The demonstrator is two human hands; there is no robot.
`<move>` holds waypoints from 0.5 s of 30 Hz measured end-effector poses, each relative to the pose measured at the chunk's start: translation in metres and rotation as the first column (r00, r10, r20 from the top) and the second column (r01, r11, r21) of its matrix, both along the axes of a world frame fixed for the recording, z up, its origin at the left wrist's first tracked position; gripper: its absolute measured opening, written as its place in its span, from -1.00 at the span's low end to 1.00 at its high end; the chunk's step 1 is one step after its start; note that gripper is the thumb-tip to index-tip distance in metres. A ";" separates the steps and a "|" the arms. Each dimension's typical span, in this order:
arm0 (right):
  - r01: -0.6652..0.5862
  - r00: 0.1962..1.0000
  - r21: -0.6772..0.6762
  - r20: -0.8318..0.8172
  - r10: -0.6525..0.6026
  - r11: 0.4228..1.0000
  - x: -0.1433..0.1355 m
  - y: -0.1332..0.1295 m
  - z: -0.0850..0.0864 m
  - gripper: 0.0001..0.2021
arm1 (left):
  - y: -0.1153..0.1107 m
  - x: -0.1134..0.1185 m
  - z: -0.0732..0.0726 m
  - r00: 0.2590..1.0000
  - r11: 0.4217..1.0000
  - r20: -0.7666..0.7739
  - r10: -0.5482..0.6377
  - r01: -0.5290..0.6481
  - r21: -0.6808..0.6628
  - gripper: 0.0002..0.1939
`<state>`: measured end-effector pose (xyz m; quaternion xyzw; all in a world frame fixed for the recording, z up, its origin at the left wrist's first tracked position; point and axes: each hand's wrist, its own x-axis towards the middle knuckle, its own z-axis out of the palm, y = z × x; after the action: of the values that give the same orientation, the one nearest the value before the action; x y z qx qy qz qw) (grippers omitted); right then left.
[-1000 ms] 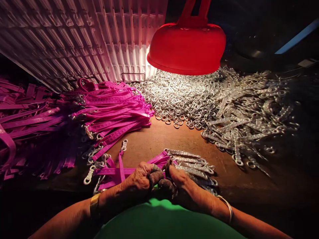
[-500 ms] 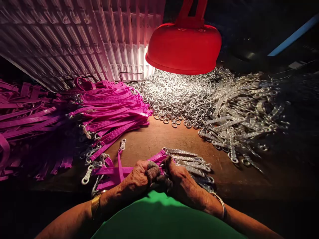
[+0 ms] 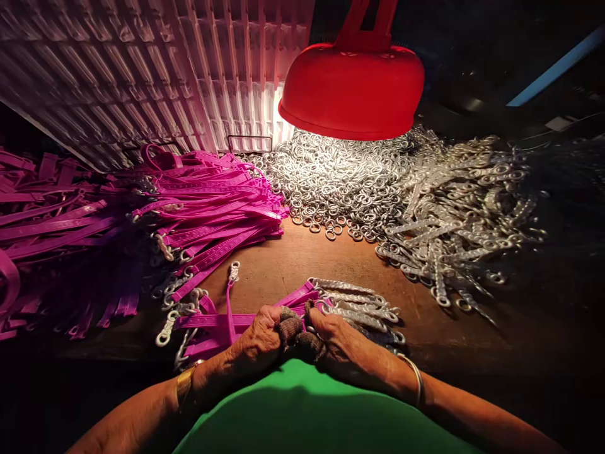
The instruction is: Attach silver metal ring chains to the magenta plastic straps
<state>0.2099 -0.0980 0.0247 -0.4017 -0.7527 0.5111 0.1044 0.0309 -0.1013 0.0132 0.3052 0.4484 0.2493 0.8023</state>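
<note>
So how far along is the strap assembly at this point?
Done: a big heap of pink straps with metal ends lies at the left. In hand: left hand and right hand pinch one pink strap at the table edge. Left: piles of loose rings and metal links.

The hands (image 3: pixel 295 337) hide whatever they pinch, and the purple straps (image 3: pixel 70 221) run off the left edge.

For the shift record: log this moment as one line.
left hand: shut on magenta strap | right hand: at metal link strips | behind: ring pile, red lamp
</note>
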 end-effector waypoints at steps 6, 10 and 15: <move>-0.027 0.999 -0.014 0.023 0.027 1.000 0.004 0.009 0.014 -0.80 | 0.009 0.001 0.019 0.999 0.999 0.031 -0.036 0.037 -0.029 -0.48; -0.046 0.999 0.116 -0.014 0.048 0.992 0.006 0.016 0.021 -0.72 | 0.029 -0.013 0.031 0.979 0.977 -0.133 -0.155 0.172 0.127 -0.56; 0.068 0.998 0.263 -0.036 -0.061 0.962 0.015 0.020 0.024 -0.69 | 0.042 -0.069 0.046 0.770 0.801 -0.619 -0.156 0.466 0.377 -0.75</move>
<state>0.2249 -0.0783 0.0491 -0.4014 -0.7991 0.4082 0.1837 -0.0383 -0.0593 0.0595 0.6379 0.5209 0.1163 0.5552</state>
